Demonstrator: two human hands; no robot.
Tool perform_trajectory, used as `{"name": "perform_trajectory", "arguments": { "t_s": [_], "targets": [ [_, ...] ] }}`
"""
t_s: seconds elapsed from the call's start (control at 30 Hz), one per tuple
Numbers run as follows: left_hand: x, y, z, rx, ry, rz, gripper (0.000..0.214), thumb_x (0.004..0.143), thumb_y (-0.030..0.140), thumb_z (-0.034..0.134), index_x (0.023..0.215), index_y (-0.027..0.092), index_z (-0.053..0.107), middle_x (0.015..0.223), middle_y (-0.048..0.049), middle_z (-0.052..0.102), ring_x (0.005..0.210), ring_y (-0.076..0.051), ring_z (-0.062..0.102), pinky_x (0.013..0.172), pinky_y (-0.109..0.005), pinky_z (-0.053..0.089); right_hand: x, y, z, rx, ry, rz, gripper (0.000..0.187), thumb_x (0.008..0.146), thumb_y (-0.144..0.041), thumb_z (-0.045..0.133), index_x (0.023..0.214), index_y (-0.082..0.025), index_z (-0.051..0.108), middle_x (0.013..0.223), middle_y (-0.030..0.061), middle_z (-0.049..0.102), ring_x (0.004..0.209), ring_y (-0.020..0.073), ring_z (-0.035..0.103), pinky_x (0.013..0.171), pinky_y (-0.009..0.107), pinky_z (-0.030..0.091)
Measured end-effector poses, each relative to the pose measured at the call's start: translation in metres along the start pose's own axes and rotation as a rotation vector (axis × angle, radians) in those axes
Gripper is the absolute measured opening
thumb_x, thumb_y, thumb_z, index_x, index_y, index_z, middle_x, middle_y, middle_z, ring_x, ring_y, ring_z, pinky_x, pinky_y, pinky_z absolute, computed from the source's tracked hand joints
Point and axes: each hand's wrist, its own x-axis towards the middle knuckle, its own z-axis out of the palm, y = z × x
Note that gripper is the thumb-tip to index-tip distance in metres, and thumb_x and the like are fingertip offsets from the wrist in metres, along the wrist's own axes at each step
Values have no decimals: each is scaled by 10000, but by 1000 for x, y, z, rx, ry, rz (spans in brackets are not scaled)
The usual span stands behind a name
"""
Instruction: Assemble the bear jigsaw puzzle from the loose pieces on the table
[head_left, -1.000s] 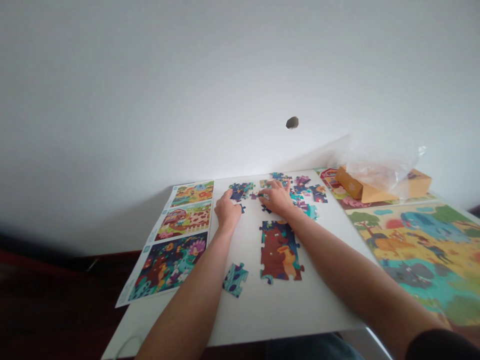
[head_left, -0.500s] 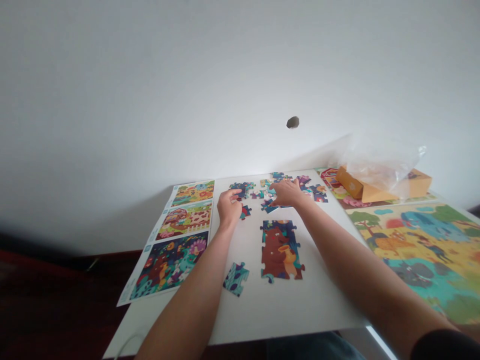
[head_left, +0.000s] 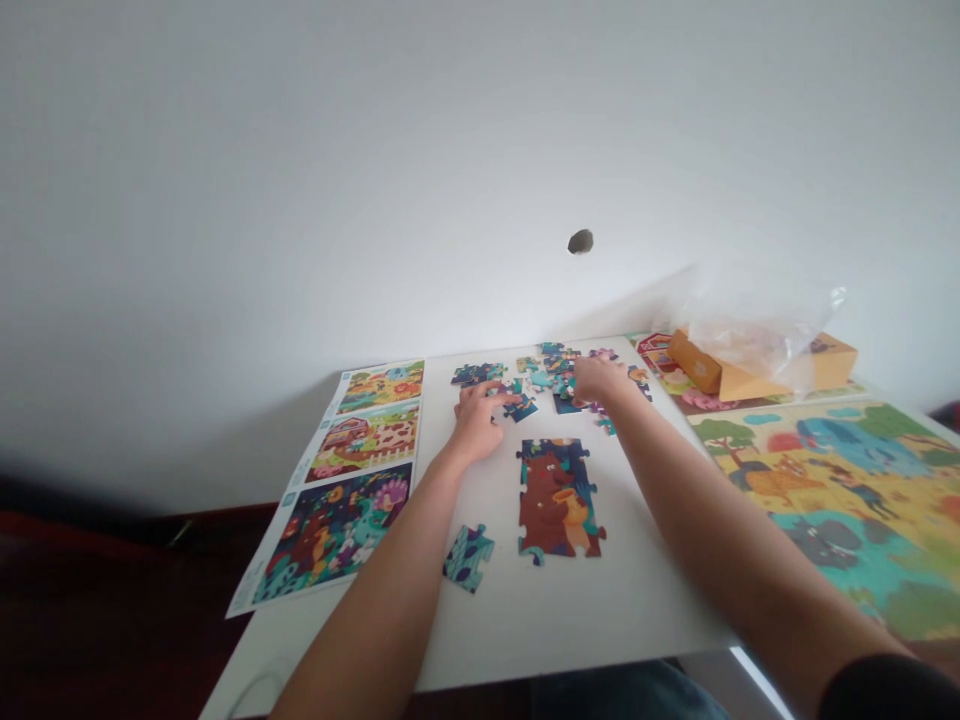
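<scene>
Both hands have moved since half a second ago: the left hand (head_left: 478, 425) has shifted from beside the dark cluster (head_left: 476, 373) toward the middle of the bench (head_left: 585, 620), and the right hand (head_left: 600, 382) has slid a little farther right. Beneath the two arms lies the bear panel (head_left: 559, 495), a joined block of jigsaw showing a brown bear and a yellowish figure, flat on the bench and apart from either hand. Just beyond the bear panel and to its left, the left hand's grip is spread, its fingers parted and reaching over pieces, with one fingertip at the edge of a blue piece (head_left: 521, 408); whether it presses on that piece, I cannot tell. Beyond the bear panel and to its right, the right hand bends down over the loose pieces (head_left: 551, 378); its fingertips are hidden, so I cannot tell whether its grip is pinching anything. The dark cluster lies farther beyond the bear panel, on its left side. A teal leaf piece (head_left: 469, 557) sits to the near left of the bear panel, well apart from the others. Farther left of the bear panel is the picture sheet (head_left: 337, 535), while to its right lie the safari puzzle (head_left: 795, 480) and, farther back, a yellow box (head_left: 832, 370) with a clear plastic bag (head_left: 750, 315) over it.
</scene>
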Motion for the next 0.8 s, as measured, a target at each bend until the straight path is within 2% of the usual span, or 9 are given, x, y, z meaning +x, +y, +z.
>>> {"name": "perform_trajectory", "arguments": {
  "t_s": [0.07,0.17,0.3,0.37,0.53,0.67,0.8],
  "targets": [
    [2,-3,3,13,26,-34,755,614,-66,483,1188,363,718,1402,-20,531,1313,-327,422,1068,-537,403,-2,-7,5,27,15,23,899,641,-468,837,1404,-152,481,1385,258,493,1260,382,505,1019,508,362],
    [4,-9,7,30,82,-30,701,657,-61,486,1172,347,729,1409,-34,510,1310,-315,433,1095,-511,399,-5,-18,13,93,9,20,961,671,-660,754,1416,-132,458,1397,269,458,1282,383,474,1025,481,352],
    [5,-14,11,49,144,-5,661,696,-59,484,1156,341,739,1402,-36,499,1296,-287,453,1120,-475,393,-3,-23,26,148,113,18,1007,684,-743,697,1428,-118,433,1396,284,435,1272,391,457,1020,480,342],
    [4,-15,12,65,150,-4,635,711,-54,483,1125,343,753,1398,-37,497,1282,-289,461,1112,-477,405,-1,-23,34,189,187,12,945,723,-753,653,1404,-126,463,1380,273,446,1248,384,464,995,464,364],
    [7,-20,17,45,217,2,543,744,-27,502,1076,303,777,1335,-68,521,1229,-284,496,1108,-459,424,-1,-26,49,248,402,-10,660,904,-656,483,1296,-131,561,1263,229,523,1163,334,504,963,422,390],
    [11,-23,19,-16,294,-50,444,776,20,523,1056,255,775,1283,-78,531,1144,-260,549,1080,-432,459,-14,-31,54,202,460,-68,497,945,-521,493,1192,-108,617,1217,226,551,1145,330,488,970,424,382],
    [7,-19,12,78,343,-80,307,803,117,587,998,252,782,1253,-94,541,1171,-304,513,1063,-459,444,-37,-29,59,187,509,-117,387,967,-366,430,1206,-135,629,1222,218,560,1157,343,474,989,457,361]
  ]
}}
